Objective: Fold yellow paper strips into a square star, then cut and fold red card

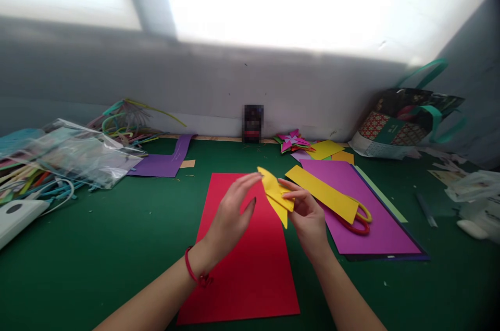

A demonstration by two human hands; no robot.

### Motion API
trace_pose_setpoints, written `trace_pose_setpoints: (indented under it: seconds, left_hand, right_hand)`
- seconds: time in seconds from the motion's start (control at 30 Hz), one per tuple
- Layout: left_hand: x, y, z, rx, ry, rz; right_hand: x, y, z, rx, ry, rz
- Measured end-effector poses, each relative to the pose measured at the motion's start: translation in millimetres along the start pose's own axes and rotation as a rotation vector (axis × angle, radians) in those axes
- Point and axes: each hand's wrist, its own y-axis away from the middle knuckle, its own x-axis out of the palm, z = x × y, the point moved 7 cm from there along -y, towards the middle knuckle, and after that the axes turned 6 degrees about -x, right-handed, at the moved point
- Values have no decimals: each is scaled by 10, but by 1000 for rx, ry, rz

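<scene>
A folded piece of yellow paper (275,193) with pointed corners is held up over a red sheet (250,268). My right hand (308,216) pinches its right side between thumb and fingers. My left hand (233,208) has its fingers stretched out and thumb apart, with the fingertips at the paper's upper left point; whether they touch it I cannot tell. A red cord bracelet (190,264) circles the left wrist. To the right lies a yellow paper strip (324,193), partly covering scissors (363,228) with red and yellow handles.
Purple sheets (375,234) are stacked under the scissors. Folded paper stars (292,141) and yellow paper (328,149) lie at the back. A patterned bag (394,122) stands back right. At left are a clear plastic bag (97,151), purple paper (156,165) and a white device (19,219).
</scene>
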Motion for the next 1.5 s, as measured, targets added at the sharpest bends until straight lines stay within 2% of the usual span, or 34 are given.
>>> trace_pose_setpoints:
  seconds: [0.07, 0.1, 0.2, 0.3, 0.37, 0.4, 0.43, 0.5, 0.53, 0.57, 0.63, 0.83, 0.9, 0.97, 1.03, 1.13, 1.23, 1.33, 1.5]
  left_hand:
    - [-64, -30, 163, -204, 156, -78]
    - [-48, -36, 247, -295, 252, -62]
    - [164, -19, 405, -481, 449, 187]
    - [276, 26, 419, -514, 481, 328]
    - [286, 61, 387, -513, 552, 367]
    - [307, 91, 352, -513, 634, 429]
    - [335, 129, 304, -512, 745, 516]
    - [410, 250, 153, -495, 1018, 800]
    - [417, 299, 94, -476, 1128, 905]
    - [417, 340, 53, -456, 1211, 989]
    - [418, 374, 54, -431, 1287, 1054]
    - [474, 382, 211, -510, 1186, 1037]
    - [427, 319, 216, -534, 1187, 915]
    - [343, 218, 248, -575, 1164, 688]
    - [304, 162, 266, -612, 1025, 559]
    - [356, 128, 237, -575, 771, 563]
    - [449, 129, 222, -499, 635, 596]
    - [497, 144, 255, -496, 664, 578]
    - [511, 194, 334, -609, 723, 605]
  right_hand:
    - [-80, -6, 89, -100, 101, -51]
    - [-97, -1, 134, -141, 162, -59]
    - [-49, 22, 225, -201, 319, 7]
    - [20, 42, 233, -206, 375, 72]
    - [-8, 40, 201, -201, 350, 21]
    - [-40, 35, 174, -194, 323, -21]
    - [-79, 28, 144, -186, 292, -68]
    - [-150, 12, 85, -162, 232, -141]
    - [-171, 3, 60, -145, 209, -155]
    - [-182, -6, 40, -126, 192, -158]
    - [-191, -15, 26, -97, 174, -157]
    - [-154, -3, 14, -46, 174, -124]
    - [-155, 0, -4, -55, 169, -128]
    - [-160, 2, -18, -78, 162, -136]
    - [-153, 4, -29, -92, 154, -132]
    - [-136, 9, -16, -105, 143, -123]
    - [-117, 8, 17, -112, 136, -96]
    - [-83, 4, 31, -106, 115, -22]
    - [24, 29, 31, -99, 125, 140]
